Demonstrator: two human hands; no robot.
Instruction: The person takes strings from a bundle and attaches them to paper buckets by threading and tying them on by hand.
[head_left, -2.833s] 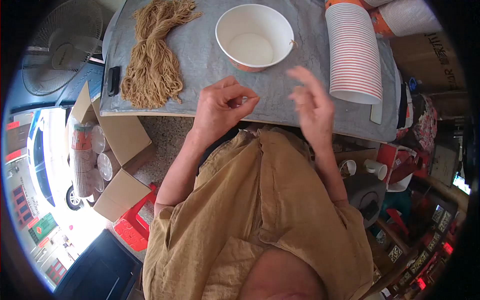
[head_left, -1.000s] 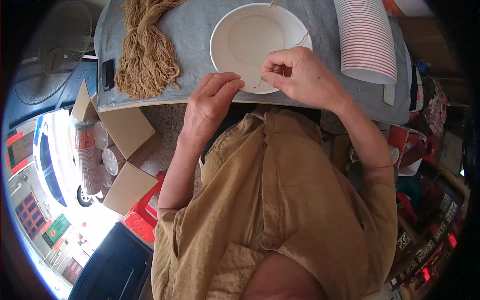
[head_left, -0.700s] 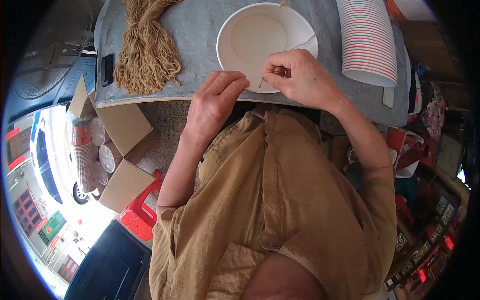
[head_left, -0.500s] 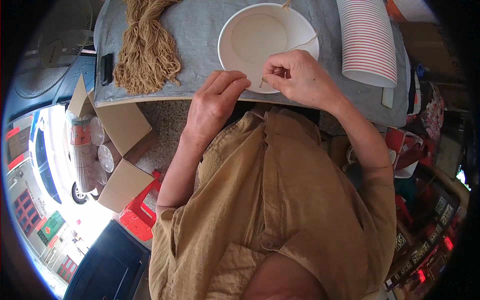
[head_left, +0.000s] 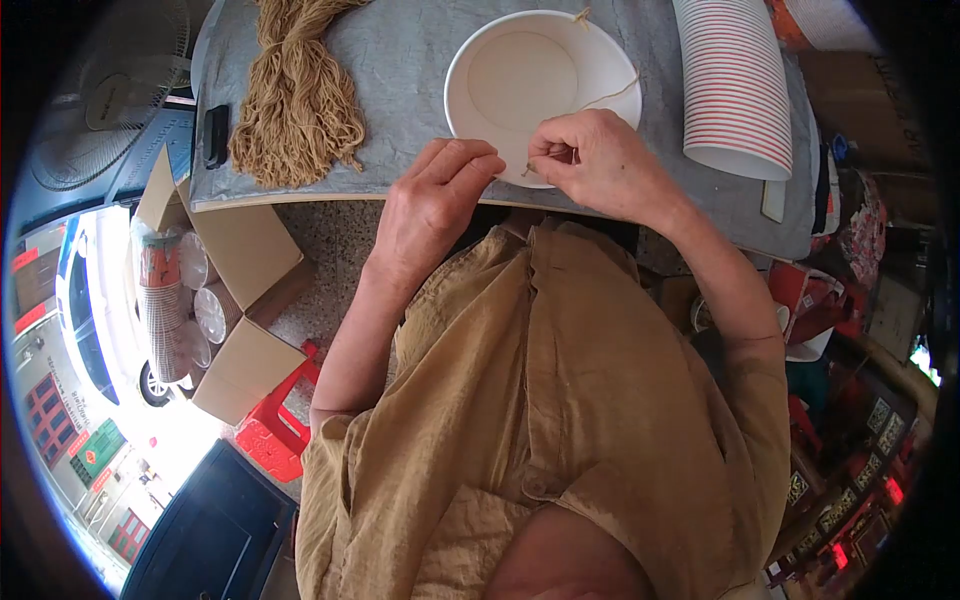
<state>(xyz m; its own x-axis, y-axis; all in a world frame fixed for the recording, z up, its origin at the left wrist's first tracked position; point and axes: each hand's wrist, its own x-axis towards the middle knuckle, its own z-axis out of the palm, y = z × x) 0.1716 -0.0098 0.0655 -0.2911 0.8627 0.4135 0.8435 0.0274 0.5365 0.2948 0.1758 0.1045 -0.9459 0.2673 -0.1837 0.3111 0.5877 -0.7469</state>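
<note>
A large white paper bucket (head_left: 515, 75) stands at the table's near edge, its open mouth facing me. Thin tan string (head_left: 612, 97) runs from a knot (head_left: 582, 16) at the far rim over the right side towards my right hand (head_left: 605, 165). That hand is closed in a pinch on the string, and a short end pokes out below its fingertips, over the near rim. My left hand (head_left: 440, 190) is just left of it at the near rim, fingers pressed together; whatever they hold is hidden.
A bundle of tan string (head_left: 295, 110) lies on the grey-covered table (head_left: 400, 60), beside a small black object (head_left: 215, 137). To the right lies a long stack of nested paper buckets (head_left: 735, 80). Cardboard boxes (head_left: 245, 250) and a red stool (head_left: 275, 425) stand below left.
The bucket appears slightly farther right and lower in view. Both hands keep nearly the same place, the right one still pinching the string.
</note>
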